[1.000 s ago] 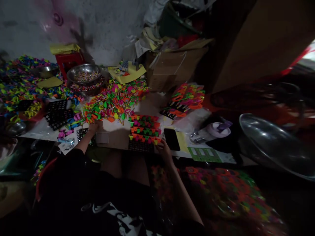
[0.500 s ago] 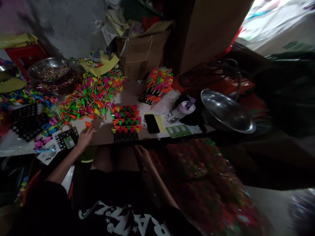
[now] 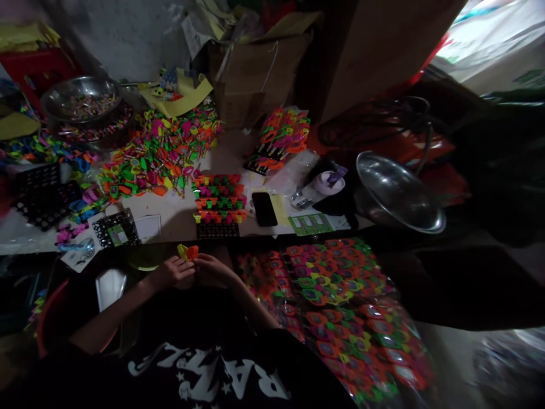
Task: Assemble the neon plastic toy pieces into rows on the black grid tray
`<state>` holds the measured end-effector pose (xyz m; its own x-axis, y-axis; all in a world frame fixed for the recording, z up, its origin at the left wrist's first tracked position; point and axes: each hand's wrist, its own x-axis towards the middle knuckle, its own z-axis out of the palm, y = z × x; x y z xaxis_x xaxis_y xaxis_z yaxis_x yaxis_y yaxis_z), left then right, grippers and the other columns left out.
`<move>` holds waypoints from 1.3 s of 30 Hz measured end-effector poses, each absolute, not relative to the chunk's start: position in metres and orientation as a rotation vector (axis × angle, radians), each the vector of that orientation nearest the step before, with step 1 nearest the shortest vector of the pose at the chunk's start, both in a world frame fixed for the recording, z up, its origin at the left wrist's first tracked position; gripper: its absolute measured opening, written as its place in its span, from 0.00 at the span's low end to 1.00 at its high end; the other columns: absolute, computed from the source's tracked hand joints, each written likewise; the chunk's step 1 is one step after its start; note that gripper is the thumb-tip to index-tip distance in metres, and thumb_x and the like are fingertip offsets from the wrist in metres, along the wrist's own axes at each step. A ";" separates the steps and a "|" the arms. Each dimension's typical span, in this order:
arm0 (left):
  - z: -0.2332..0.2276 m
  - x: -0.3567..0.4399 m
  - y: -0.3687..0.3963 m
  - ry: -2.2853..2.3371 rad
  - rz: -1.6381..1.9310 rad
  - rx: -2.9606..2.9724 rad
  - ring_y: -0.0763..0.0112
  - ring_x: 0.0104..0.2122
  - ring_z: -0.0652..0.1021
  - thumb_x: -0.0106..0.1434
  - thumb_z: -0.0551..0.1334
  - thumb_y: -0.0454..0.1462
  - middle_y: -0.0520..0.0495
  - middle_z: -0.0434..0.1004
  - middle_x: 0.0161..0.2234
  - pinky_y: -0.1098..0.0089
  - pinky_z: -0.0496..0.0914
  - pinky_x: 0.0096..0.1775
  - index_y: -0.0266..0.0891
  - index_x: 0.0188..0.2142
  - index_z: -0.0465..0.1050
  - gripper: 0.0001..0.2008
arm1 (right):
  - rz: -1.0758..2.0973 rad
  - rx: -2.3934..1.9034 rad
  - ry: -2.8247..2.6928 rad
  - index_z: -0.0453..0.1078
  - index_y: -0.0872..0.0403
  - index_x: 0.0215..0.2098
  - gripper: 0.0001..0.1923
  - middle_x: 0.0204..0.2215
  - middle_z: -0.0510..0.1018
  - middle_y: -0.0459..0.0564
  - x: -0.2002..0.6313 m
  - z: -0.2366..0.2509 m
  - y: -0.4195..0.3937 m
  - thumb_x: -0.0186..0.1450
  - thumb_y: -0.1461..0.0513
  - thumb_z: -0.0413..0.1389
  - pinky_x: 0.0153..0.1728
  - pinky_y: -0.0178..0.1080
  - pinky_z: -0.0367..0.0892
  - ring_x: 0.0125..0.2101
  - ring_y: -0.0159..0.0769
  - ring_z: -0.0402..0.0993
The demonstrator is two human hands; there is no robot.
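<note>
My left hand [image 3: 169, 272] and my right hand [image 3: 214, 269] meet over my lap, just below the table's front edge. Together they hold small bright plastic pieces [image 3: 188, 251], one yellow and one orange. Right above them on the table lies a black grid tray [image 3: 218, 229] with rows of orange, green and pink pieces [image 3: 219, 197] set in it. A big heap of loose neon plastic pieces [image 3: 162, 152] spreads behind that tray.
A black phone [image 3: 264, 208] lies beside the tray. Metal bowls stand at the back left [image 3: 80, 103] and right [image 3: 398, 193]. A clear bag of finished colourful pieces [image 3: 340, 307] lies at my right. A cardboard box [image 3: 255, 74] and empty black trays [image 3: 42, 193] are around.
My left hand left the table with pieces and both hands came together over my lap. The view swung right and downward, showing the bag of pieces.
</note>
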<state>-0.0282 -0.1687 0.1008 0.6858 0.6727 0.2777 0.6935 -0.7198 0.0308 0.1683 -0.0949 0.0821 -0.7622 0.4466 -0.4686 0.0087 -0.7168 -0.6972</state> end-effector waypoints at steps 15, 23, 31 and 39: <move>0.128 -0.026 -0.168 -2.327 -1.299 -2.575 0.64 0.52 0.76 0.67 0.56 0.43 0.45 0.76 0.52 0.65 0.70 0.54 0.41 0.52 0.73 0.17 | 1.523 -1.221 -1.539 0.73 0.57 0.33 0.18 0.33 0.78 0.50 0.191 0.066 -0.041 0.56 0.50 0.59 0.39 0.34 0.70 0.35 0.34 0.74; 0.116 -0.018 -0.148 -2.634 -2.037 -2.019 0.66 0.41 0.81 0.66 0.57 0.44 0.44 0.75 0.53 0.67 0.73 0.48 0.42 0.50 0.72 0.16 | 1.206 -1.311 -1.728 0.75 0.60 0.35 0.17 0.29 0.79 0.51 0.172 0.051 -0.009 0.61 0.54 0.53 0.33 0.30 0.67 0.30 0.32 0.72; 0.100 -0.013 -0.145 -2.907 -3.239 -0.738 0.64 0.51 0.77 0.61 0.63 0.33 0.40 0.74 0.54 0.65 0.71 0.52 0.36 0.57 0.67 0.24 | 1.067 -1.405 -1.876 0.76 0.61 0.40 0.16 0.34 0.81 0.54 0.163 0.054 -0.014 0.64 0.61 0.49 0.34 0.29 0.66 0.33 0.33 0.75; 0.093 -0.004 -0.132 -3.121 -3.001 -1.291 0.65 0.55 0.74 0.59 0.63 0.32 0.44 0.75 0.54 0.67 0.69 0.54 0.38 0.48 0.77 0.17 | 0.986 -1.629 -2.078 0.76 0.60 0.44 0.15 0.36 0.81 0.57 0.158 0.073 -0.015 0.67 0.63 0.49 0.33 0.29 0.62 0.34 0.33 0.76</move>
